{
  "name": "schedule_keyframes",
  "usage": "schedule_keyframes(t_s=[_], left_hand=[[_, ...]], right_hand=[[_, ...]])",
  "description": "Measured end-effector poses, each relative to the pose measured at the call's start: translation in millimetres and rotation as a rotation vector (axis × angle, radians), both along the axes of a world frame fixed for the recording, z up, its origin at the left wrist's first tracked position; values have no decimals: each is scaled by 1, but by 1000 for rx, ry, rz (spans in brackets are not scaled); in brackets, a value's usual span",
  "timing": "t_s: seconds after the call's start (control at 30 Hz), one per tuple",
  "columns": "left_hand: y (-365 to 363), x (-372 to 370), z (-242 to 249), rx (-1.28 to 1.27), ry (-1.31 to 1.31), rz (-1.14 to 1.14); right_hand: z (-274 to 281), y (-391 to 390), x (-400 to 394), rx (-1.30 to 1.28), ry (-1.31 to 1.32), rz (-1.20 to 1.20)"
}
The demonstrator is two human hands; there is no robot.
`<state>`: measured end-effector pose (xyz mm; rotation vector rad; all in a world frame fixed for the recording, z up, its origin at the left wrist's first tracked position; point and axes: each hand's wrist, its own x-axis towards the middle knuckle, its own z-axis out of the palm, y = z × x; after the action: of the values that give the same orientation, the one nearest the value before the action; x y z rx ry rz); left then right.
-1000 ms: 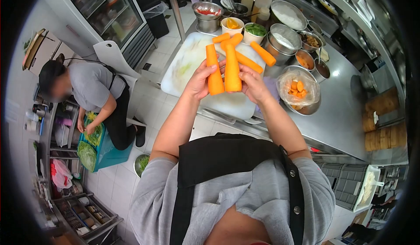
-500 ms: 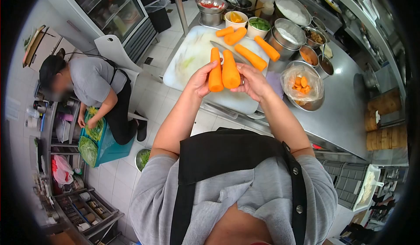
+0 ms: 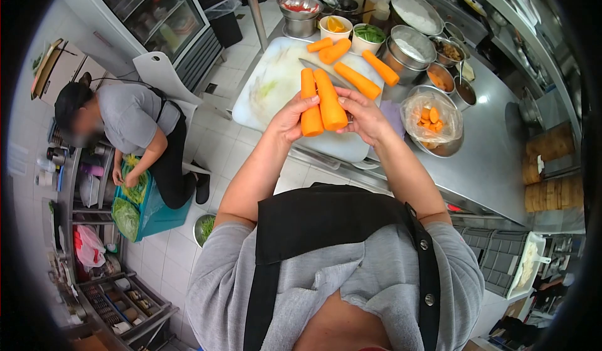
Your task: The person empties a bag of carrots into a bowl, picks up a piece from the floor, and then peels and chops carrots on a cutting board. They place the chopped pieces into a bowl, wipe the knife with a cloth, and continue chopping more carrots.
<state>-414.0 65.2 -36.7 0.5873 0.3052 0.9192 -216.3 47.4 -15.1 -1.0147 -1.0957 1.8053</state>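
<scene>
My left hand is closed on a peeled carrot, and my right hand grips a second, thicker carrot. Both carrots are held side by side above the near edge of a white cutting board. A knife lies on the board, its blade partly hidden behind the carrots. Beyond my hands, several more peeled carrots, among them a long carrot and a short carrot piece, rest on or by the board.
Right of the board, a steel bowl lined with a plastic bag holds orange pieces. Tubs of greens and steel pots stand behind. On the left, a seated person handles leafy greens over a teal bin.
The two carrots have come closer together, and the right one now tilts with its thick end toward my right hand. Both have dropped slightly nearer to me.
</scene>
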Motion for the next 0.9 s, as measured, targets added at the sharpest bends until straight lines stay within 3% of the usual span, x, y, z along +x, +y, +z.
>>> schedule_keyframes(t_s=[0.33, 0.53, 0.67, 0.9], left_hand=[[-2, 11, -4, 139, 188, 170], [-4, 13, -2, 304, 319, 245], [-4, 11, -11, 353, 433, 305], [-9, 7, -6, 499, 514, 195]], right_hand=[[0, -5, 3, 157, -188, 4], [-17, 4, 9, 328, -156, 22], [-18, 15, 13, 456, -334, 31], [57, -4, -6, 713, -628, -16]])
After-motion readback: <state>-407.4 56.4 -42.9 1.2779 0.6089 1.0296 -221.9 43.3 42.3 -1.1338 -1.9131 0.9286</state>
